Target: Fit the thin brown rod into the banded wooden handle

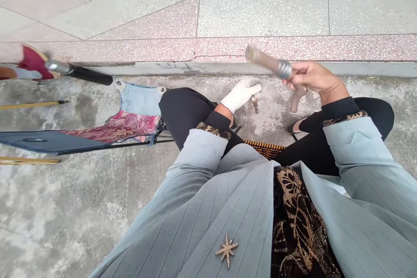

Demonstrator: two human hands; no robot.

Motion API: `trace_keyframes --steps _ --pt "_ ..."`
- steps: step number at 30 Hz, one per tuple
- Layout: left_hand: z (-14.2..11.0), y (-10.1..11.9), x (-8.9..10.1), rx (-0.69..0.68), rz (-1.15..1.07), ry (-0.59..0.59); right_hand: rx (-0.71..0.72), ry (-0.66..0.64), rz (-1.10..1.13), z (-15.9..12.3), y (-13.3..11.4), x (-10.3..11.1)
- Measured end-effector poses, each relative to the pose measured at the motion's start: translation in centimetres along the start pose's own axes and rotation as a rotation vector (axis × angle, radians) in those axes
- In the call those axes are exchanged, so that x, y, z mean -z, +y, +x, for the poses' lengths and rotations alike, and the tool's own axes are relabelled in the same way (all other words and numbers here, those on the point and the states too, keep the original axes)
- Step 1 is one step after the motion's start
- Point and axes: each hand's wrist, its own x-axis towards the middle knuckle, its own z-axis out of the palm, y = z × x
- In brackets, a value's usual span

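Two hands at frame centre: gloved left hand (240, 94) pinches a small brown piece (255, 104) on the concrete floor (97, 208); right hand (309, 77) grips a raised, motion-blurred hammer-like tool (270, 63). Risk: a mistimed blow could hit the gloved fingers.

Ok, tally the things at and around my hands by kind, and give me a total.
Brown wooden-handled tool with a metal ferrule, gripped in the bare right hand: 1
Small brown stub pinched by the white-gloved left hand: 1
Thin yellow sticks on the concrete: 2
Patchwork fabric folding stool: 1
Total: 5
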Motion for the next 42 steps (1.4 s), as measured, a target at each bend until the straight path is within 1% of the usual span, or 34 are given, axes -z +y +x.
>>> trace_keyframes --steps 1,2,3,4,5,6,7,8,10,12,14,16,18,19,20,21,22,23,25,26,27,28,29,31,33,34,36,37,39,40,42 --pt "0.1 -0.1 -0.1 -0.012 -0.028 -0.021 0.050 0.181 0.034 0.2 -0.1 0.0" --pt "0.1 -0.2 -0.1 -0.022 -0.062 -0.062 0.070 0.329 0.038 0.5 0.0 0.0" --pt "0.0 -0.3 -0.2 -0.021 -0.091 -0.123 0.059 0.440 0.016 0.9 0.2 0.0" --pt "-0.2 -0.3 -0.3 -0.008 -0.107 -0.192 0.020 0.520 -0.024 1.3 0.5 0.0" --pt "-0.4 -0.3 -0.3 0.010 -0.118 -0.262 -0.037 0.569 -0.074 1.7 0.9 0.0" --pt "-0.6 -0.2 -0.3 0.024 -0.129 -0.325 -0.107 0.584 -0.141 2.0 1.3 -0.1" --pt "-0.7 -0.2 -0.3 0.034 -0.137 -0.374 -0.186 0.572 -0.231 2.3 1.7 -0.2" --pt "-0.9 -0.2 -0.3 0.038 -0.142 -0.401 -0.260 0.530 -0.343 2.5 2.1 -0.3" --pt "-1.0 -0.1 -0.2 0.042 -0.134 -0.403 -0.363 0.367 -0.608 2.7 2.6 -0.7" --pt "-1.0 0.1 -0.1 0.049 -0.111 -0.369 -0.403 0.199 -0.808 2.7 2.8 -0.9" --pt "-1.0 0.4 -0.1 0.059 -0.084 -0.321 -0.413 0.038 -0.876 2.6 2.8 -1.0" --pt "-1.1 0.7 -0.1 0.066 -0.050 -0.277 -0.428 -0.147 -0.851 2.2 2.7 -0.8" --pt "-1.2 0.9 -0.1 0.062 -0.019 -0.232 -0.434 -0.384 -0.745 1.6 2.3 -0.4" --pt "-1.2 1.0 -0.1 0.052 -0.008 -0.205 -0.420 -0.494 -0.639 1.2 2.0 -0.1" --pt "-1.1 0.9 -0.1 0.039 0.000 -0.174 -0.394 -0.571 -0.512 0.8 1.6 0.1" --pt "-1.0 0.8 -0.1 0.026 0.004 -0.136 -0.350 -0.602 -0.369 0.4 1.2 0.2" --pt "-0.8 0.7 -0.1 0.015 0.005 -0.095 -0.292 -0.567 -0.225 0.1 0.8 0.3" --pt "-0.7 0.5 -0.1 0.008 0.002 -0.058 -0.221 -0.455 -0.097 -0.2 0.3 0.4" --pt "-0.3 0.0 -0.1 0.001 -0.015 -0.017 -0.082 -0.068 0.061 -0.4 -0.3 0.4" --pt "-0.2 -0.2 -0.2 -0.002 -0.018 -0.018 -0.035 0.134 0.101 -0.3 -0.5 0.4" --pt "-0.1 -0.4 -0.2 -0.005 -0.008 -0.034 -0.011 0.308 0.116 0.0 -0.5 0.4" --pt "-0.1 -0.5 -0.3 -0.005 0.016 -0.062 -0.005 0.444 0.118 0.3 -0.3 0.5" --pt "-0.1 -0.6 -0.4 -0.004 0.044 -0.095 -0.016 0.545 0.119 0.6 0.0 0.6" --pt "-0.3 -0.7 -0.6 0.008 0.081 -0.179 -0.055 0.656 0.137 1.3 0.9 0.9" --pt "-0.6 -0.6 -0.7 0.027 0.065 -0.255 -0.090 0.711 0.147 1.8 1.8 1.2" --pt "-0.7 -0.6 -0.8 0.039 0.047 -0.285 -0.122 0.721 0.107 2.0 2.2 1.2" --pt "-0.9 -0.4 -0.8 0.053 0.022 -0.329 -0.210 0.697 -0.111 2.3 2.7 1.2" --pt "-1.0 -0.3 -0.8 0.056 0.013 -0.344 -0.264 0.652 -0.275 2.4 2.9 1.1" --pt "-1.2 0.0 -0.6 0.054 -0.007 -0.350 -0.376 0.500 -0.607 2.6 2.9 0.6" --pt "-1.3 0.1 -0.5 0.052 -0.019 -0.344 -0.424 0.412 -0.733 2.7 2.8 0.3" --pt "-1.4 0.4 -0.3 0.051 -0.045 -0.322 -0.481 0.246 -0.889 2.8 2.7 -0.3"
